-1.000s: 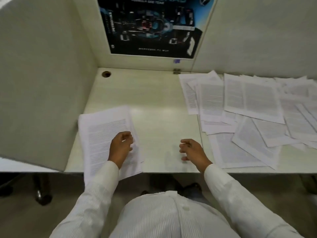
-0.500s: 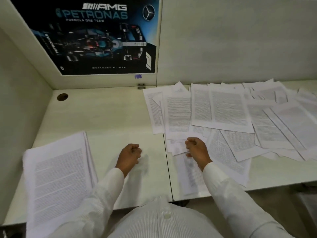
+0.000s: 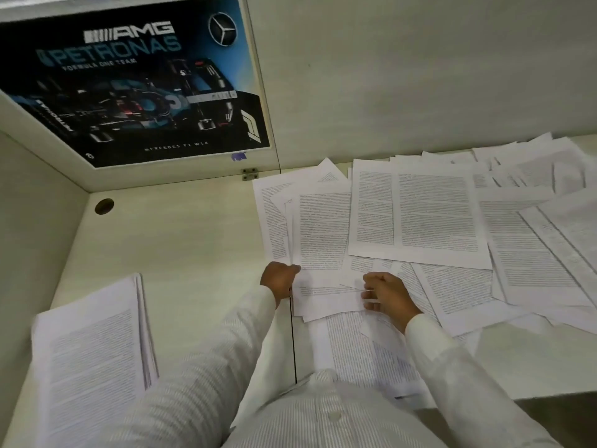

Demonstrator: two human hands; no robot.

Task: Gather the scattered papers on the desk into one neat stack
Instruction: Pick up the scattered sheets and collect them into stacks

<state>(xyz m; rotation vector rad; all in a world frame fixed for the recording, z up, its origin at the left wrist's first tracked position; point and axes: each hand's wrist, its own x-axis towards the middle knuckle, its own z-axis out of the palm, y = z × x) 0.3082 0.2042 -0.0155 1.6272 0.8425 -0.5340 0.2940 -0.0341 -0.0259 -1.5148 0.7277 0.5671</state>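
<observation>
A gathered stack of printed papers [image 3: 93, 360] lies at the desk's left front, overhanging the edge. Several loose printed sheets [image 3: 416, 215] are spread overlapping over the right half of the desk [image 3: 181, 240]. My left hand [image 3: 279, 279] holds the left edge of a near sheet [image 3: 326, 295] at the pile's left side, fingers curled. My right hand [image 3: 386, 297] pinches the right part of that same sheet, with its fingers over the paper. Both sleeves are white.
A dark racing-car poster [image 3: 135, 88] hangs on the back partition. A round cable hole [image 3: 104, 206] sits in the desk's far left corner. A partition wall [image 3: 29, 227] closes the left side. A seam [image 3: 293, 344] divides the desk between the stack and the loose sheets.
My left hand left the stack and moved right to the loose sheets. My right hand moved forward onto them. Both hands now grip a near sheet; the view swung right.
</observation>
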